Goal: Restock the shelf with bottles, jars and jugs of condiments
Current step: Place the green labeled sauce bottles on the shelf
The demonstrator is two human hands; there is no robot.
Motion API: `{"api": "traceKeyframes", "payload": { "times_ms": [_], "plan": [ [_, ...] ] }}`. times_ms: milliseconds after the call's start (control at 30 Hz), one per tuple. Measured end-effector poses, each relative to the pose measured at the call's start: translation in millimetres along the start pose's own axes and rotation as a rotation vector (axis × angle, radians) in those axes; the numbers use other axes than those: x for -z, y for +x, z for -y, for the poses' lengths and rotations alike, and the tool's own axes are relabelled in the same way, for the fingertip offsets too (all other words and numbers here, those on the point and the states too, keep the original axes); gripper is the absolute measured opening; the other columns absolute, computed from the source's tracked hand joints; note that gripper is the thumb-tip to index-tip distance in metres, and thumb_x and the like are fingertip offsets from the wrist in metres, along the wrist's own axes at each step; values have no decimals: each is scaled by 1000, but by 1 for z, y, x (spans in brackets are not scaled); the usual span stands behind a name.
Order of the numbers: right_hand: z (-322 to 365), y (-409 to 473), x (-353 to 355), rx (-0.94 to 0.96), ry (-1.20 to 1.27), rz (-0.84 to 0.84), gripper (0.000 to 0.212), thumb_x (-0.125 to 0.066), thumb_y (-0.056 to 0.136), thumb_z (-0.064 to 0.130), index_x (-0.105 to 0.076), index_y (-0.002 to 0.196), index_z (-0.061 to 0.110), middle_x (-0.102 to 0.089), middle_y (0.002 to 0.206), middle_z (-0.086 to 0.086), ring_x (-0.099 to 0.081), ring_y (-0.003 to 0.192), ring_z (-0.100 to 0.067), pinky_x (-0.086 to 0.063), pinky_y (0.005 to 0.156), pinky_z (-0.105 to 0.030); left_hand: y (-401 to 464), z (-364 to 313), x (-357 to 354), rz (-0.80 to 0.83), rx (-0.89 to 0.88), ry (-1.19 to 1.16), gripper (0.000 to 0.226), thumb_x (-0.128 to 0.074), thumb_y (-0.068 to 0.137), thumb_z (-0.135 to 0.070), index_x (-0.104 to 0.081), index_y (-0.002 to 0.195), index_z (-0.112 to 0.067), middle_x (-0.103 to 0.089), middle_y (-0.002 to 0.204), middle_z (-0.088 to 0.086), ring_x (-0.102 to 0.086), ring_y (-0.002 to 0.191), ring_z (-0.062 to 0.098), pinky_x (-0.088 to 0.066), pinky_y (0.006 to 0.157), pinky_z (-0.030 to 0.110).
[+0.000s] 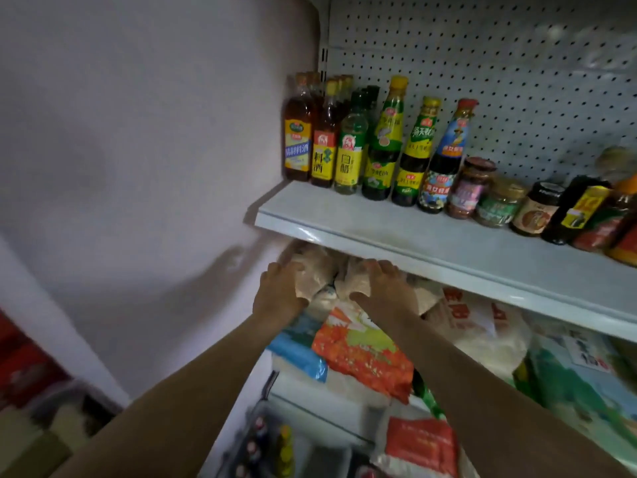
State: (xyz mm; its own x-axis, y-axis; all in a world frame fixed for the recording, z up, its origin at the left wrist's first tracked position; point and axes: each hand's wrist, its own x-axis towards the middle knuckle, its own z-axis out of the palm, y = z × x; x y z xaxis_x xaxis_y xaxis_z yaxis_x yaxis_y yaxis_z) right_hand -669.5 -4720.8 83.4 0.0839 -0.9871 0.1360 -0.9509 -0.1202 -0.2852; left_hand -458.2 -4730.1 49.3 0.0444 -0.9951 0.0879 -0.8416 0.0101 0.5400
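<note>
A white shelf [344, 222] carries a row of condiment bottles [382, 143] on the left and jars [470, 189] further right, against a pegboard back. Under that shelf, my left hand [281, 291] and my right hand [386, 288] both rest on pale clear bags [317, 270] stacked on the shelf below. My left fingers curl over the left bag's top. My right fingers lie spread over the right bag. Neither hand holds a bottle or jar.
Several printed bags, one orange [362, 353] and one blue [296, 353], lie below the pale ones. A plain wall [138, 167] stands to the left. Small bottles [272, 446] sit low down. More bottles [606, 215] lean at the far right of the upper shelf.
</note>
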Motion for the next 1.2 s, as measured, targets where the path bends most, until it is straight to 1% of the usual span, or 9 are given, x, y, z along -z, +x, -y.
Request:
{"api": "traceKeyframes", "payload": {
  "times_ms": [167,300,400,500,600,767,867,1033,1200],
  "plan": [
    [3,-36,-64,10,91,151,64,-73,87,37,-46,143,24,-46,143,-3,-42,134,-25,-43,103,-38,-47,42,-40,97,53,9,68,-83,70,-20,-56,132,-17,-54,114,18,-51,110,36,-46,94,44],
    [-2,-48,-120,-29,35,311,58,-72,87,40,-51,138,23,-50,139,-2,-47,129,-24,-45,98,-36,-68,88,-73,165,179,-22,73,-83,74,-20,-51,139,-25,-45,129,15,-47,119,33,-45,99,42],
    [-8,-56,-171,-15,32,402,53,-71,89,41,-52,135,23,-53,138,-1,-47,128,-23,-43,100,-35,-79,128,-103,207,254,-8,69,-79,77,-20,-49,139,-26,-45,134,14,-44,124,33,-41,99,40],
    [-16,-65,-243,-15,61,503,52,-68,91,44,-52,136,25,-52,140,0,-44,132,-21,-40,101,-33,-94,174,-152,251,331,-10,65,-76,79,-23,-49,138,-26,-45,134,11,-43,125,32,-41,99,40],
    [-26,-82,-308,-106,138,604,47,-66,92,46,-54,134,27,-54,137,3,-46,130,-19,-41,99,-34,-116,208,-202,325,351,-19,63,-78,79,-28,-50,135,-27,-50,127,10,-46,119,32,-43,94,40],
    [-54,-101,-432,-225,196,712,46,-67,92,46,-60,130,21,-62,130,-5,-56,122,-26,-48,96,-36,-151,276,-311,424,342,-47,69,-84,72,-34,-55,133,-19,-57,128,10,-49,121,33,-41,101,44],
    [-72,-108,-503,-243,231,741,48,-67,93,45,-58,133,20,-61,131,-8,-57,121,-28,-48,95,-35,-168,317,-375,477,375,-98,71,-85,74,-34,-54,136,-18,-59,131,9,-51,123,31,-40,103,43],
    [-91,-116,-616,-337,381,733,54,-73,85,50,-54,134,36,-51,144,-3,-50,130,-24,-46,103,-40,-184,368,-462,578,437,-168,75,-79,82,-37,-43,147,-21,-50,146,4,-44,135,24,-38,107,37],
    [-98,-123,-694,-308,441,723,58,-74,83,48,-53,136,39,-56,137,3,-46,130,-18,-33,93,-26,-192,402,-522,623,458,-221,75,-78,82,-38,-42,147,-26,-54,141,2,-49,130,22,-42,105,40]
  ]
}}
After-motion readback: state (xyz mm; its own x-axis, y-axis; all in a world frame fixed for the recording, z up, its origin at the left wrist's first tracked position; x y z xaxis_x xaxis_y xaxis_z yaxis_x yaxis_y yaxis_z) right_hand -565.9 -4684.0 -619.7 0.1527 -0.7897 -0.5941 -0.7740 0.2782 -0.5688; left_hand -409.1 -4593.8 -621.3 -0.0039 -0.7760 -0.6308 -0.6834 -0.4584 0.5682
